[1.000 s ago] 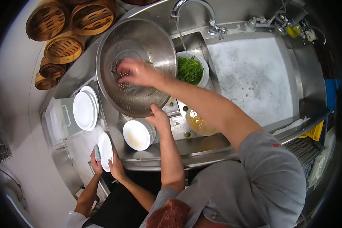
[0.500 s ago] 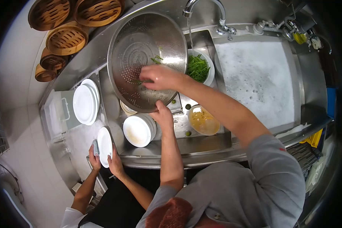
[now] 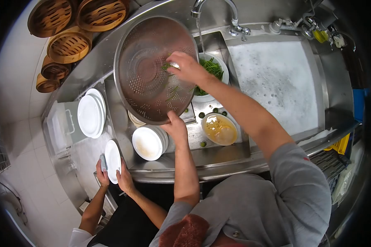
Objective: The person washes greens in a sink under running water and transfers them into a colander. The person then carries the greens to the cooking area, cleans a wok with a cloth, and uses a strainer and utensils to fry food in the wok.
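A large metal colander (image 3: 142,88) is tilted towards me over the sink. My left hand (image 3: 177,126) grips its lower rim. Inside the colander, my right hand (image 3: 189,69) has its fingers bent and pinched together, with bits of green vegetable (image 3: 166,66) at the fingertips. A few thin green strands cling to the perforated wall below. Just right of the colander, a white bowl (image 3: 225,70) full of cut green stalks (image 3: 210,68) stands under the running tap (image 3: 197,12), partly hidden by my right hand and wrist.
Below are an oval bowl of yellowish liquid (image 3: 219,129), several small round green fruits (image 3: 203,144) and stacked white plates (image 3: 147,143). At left, a co-worker's hands (image 3: 125,177) hold a white plate (image 3: 112,161) and a sponge. A foamy basin (image 3: 276,82) lies right; bamboo steamers (image 3: 69,44) stand upper left.
My right hand has moved up and to the right inside the colander. The colander has shifted slightly, and more of the small green fruits show above the oval bowl.
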The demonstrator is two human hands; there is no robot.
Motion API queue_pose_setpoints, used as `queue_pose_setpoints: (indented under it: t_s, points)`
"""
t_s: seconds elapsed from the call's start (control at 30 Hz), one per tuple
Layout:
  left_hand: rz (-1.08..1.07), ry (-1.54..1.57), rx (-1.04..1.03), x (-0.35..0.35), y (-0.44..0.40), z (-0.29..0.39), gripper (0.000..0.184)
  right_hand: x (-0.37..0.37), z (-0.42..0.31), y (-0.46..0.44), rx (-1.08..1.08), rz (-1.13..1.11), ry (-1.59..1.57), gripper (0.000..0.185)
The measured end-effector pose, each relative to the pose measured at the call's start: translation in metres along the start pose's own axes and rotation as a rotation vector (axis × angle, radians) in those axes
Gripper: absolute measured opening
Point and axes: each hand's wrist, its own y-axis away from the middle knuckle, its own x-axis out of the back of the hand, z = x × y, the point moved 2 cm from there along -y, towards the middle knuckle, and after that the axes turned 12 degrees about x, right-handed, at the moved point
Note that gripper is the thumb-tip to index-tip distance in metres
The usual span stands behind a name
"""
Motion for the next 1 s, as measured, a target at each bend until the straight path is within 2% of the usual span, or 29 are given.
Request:
queue_pose_setpoints:
  t_s: [0.03,0.07,0.1,0.13,0.17,0.23,0.3,0.37,0.43,0.5,0.53,0.57,0.63,0.67,0.73,0.83,0.9,0.93,1.0]
  points:
    - [-0.003,-0.001,0.0,-0.004,0.003,0.0,0.041,-0.004,-0.006,0.0,-0.027,0.013,-0.026,0.018]
    - [0.035,0.012,-0.137,-0.01,0.006,0.003,0.035,-0.005,-0.009,0.005,-0.027,0.017,-0.022,0.018]
    - [0.072,0.028,-0.277,-0.015,0.007,0.006,0.03,-0.011,-0.014,0.008,0.02,-0.145,-0.04,0.019]
    - [0.069,0.029,-0.28,-0.016,0.005,0.007,0.03,-0.016,-0.017,0.013,0.065,-0.309,-0.06,0.02]
    - [0.059,0.035,-0.277,-0.014,0.004,0.007,0.031,-0.015,-0.017,0.017,0.063,-0.309,-0.058,0.02]
    - [0.049,0.043,-0.268,-0.015,0.005,0.009,0.032,0.002,-0.026,0.014,-0.034,-0.078,-0.052,0.021]
    - [0.016,0.012,-0.319,-0.02,0.005,0.013,0.033,0.0,-0.036,0.016,-0.036,-0.126,-0.079,0.018]
    - [0.012,0.049,-0.286,-0.019,0.0,0.009,0.035,-0.005,-0.05,0.024,0.125,-0.197,-0.281,0.014]
    - [0.011,0.09,-0.254,-0.018,-0.003,0.004,0.037,0.006,-0.041,0.033,0.131,-0.218,-0.264,0.012]
    - [0.082,0.042,-0.328,-0.013,-0.004,0.001,0.033,0.022,-0.024,0.037,0.18,-0.407,-0.096,0.014]
    - [0.081,0.044,-0.332,-0.01,-0.005,-0.002,0.033,0.03,-0.019,0.038,0.123,-0.478,-0.04,0.016]
    - [0.067,0.02,-0.321,-0.006,-0.006,-0.006,0.032,0.031,-0.018,0.037,0.126,-0.478,-0.036,0.016]
    - [0.048,0.009,-0.31,-0.013,-0.006,-0.007,0.031,0.039,-0.021,0.028,0.151,-0.219,0.061,0.017]
    - [0.047,0.026,-0.339,-0.015,-0.005,-0.006,0.031,0.036,-0.025,0.026,0.165,-0.181,0.111,0.019]
    - [0.043,0.04,-0.368,-0.013,-0.011,-0.014,0.031,0.031,-0.019,0.038,0.21,-0.247,0.116,0.02]
    - [0.167,-0.177,-0.482,-0.009,-0.021,-0.021,0.033,0.047,-0.018,0.059,0.227,-0.38,0.105,0.021]
    - [0.05,-0.024,-0.517,-0.014,-0.012,-0.006,0.071,0.061,-0.014,0.071,0.151,-0.591,0.241,0.022]
    - [0.082,0.024,-0.511,-0.012,-0.014,-0.01,0.07,0.064,-0.015,0.071,0.155,-0.594,0.24,0.022]
    - [0.069,-0.013,-0.527,-0.002,-0.026,-0.015,0.069,0.073,-0.01,0.071,-0.101,-0.652,0.334,0.021]
